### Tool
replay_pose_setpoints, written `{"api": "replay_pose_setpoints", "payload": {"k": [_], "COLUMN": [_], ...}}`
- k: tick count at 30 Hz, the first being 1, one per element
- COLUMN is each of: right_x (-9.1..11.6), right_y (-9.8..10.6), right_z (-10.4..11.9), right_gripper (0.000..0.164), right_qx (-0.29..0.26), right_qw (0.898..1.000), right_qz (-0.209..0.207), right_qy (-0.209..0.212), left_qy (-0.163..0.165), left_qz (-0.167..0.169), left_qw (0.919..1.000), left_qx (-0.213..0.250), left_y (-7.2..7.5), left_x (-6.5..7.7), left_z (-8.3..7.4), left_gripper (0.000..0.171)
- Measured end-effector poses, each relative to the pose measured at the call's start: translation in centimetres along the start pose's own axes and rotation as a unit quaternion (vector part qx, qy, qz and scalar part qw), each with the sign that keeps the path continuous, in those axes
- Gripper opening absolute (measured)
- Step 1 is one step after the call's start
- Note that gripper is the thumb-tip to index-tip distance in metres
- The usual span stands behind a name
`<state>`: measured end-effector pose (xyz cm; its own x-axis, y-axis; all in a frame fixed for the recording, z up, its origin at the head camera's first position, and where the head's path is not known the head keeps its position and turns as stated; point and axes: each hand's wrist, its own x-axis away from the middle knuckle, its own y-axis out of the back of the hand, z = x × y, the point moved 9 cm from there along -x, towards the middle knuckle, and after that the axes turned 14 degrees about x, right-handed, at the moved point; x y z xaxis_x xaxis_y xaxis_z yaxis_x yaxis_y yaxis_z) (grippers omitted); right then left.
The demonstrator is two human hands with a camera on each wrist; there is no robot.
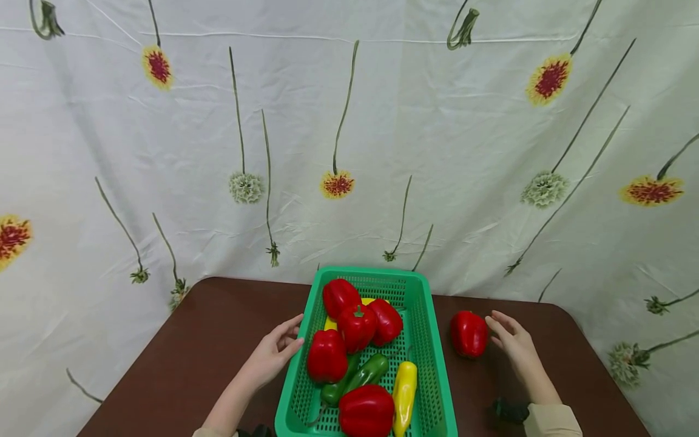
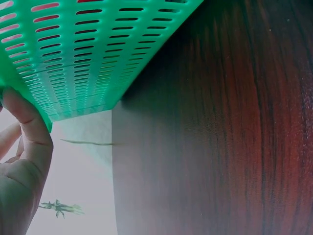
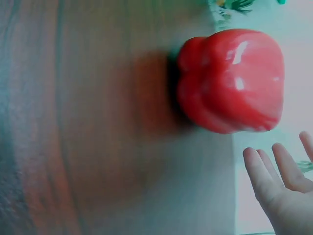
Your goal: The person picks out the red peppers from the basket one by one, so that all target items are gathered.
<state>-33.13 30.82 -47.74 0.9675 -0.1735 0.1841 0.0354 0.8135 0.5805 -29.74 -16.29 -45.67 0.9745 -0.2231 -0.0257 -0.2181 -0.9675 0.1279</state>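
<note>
A green perforated plastic basket (image 1: 443, 388) stands on the brown table, holding several red bell peppers (image 1: 357, 328), green peppers (image 1: 368, 373) and a long yellow pepper (image 1: 405, 394). At its left rim is my left hand (image 1: 273, 355), thumb and fingertips beside the edge; the left wrist view has the thumb (image 2: 29, 122) against the rim (image 2: 44, 115). To the basket's right, a single red bell pepper (image 1: 469, 334) sits on the table. My right hand (image 1: 513, 343) is just right of it, fingers spread and apart from the pepper (image 3: 234, 81) in the right wrist view.
The brown wood-grain table (image 1: 229, 315) has rounded far corners. Behind it hangs a pale cloth (image 1: 382, 121) printed with flowers. More yellow (image 1: 330, 323) shows beneath the red peppers in the basket.
</note>
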Motion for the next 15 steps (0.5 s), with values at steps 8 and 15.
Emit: {"api": "replay_pose_setpoints", "payload": {"k": [8, 15], "right_x": [0.7, 1.7], "right_y": [1.2, 0.8], "right_z": [3.6, 8.4], "right_gripper": [0.074, 0.068], "right_qx": [-0.004, -0.025], "right_qw": [0.999, 0.995], "right_qz": [-0.017, -0.008], "right_qy": [0.035, 0.096], "left_qy": [0.002, 0.01], "left_qz": [0.0, 0.001], "left_qw": [1.0, 0.9999], "left_qx": [0.0, 0.004], "left_y": [0.0, 0.0], "left_x": [-0.1, -0.1], "left_z": [0.0, 0.2], "left_gripper": [0.058, 0.058]}}
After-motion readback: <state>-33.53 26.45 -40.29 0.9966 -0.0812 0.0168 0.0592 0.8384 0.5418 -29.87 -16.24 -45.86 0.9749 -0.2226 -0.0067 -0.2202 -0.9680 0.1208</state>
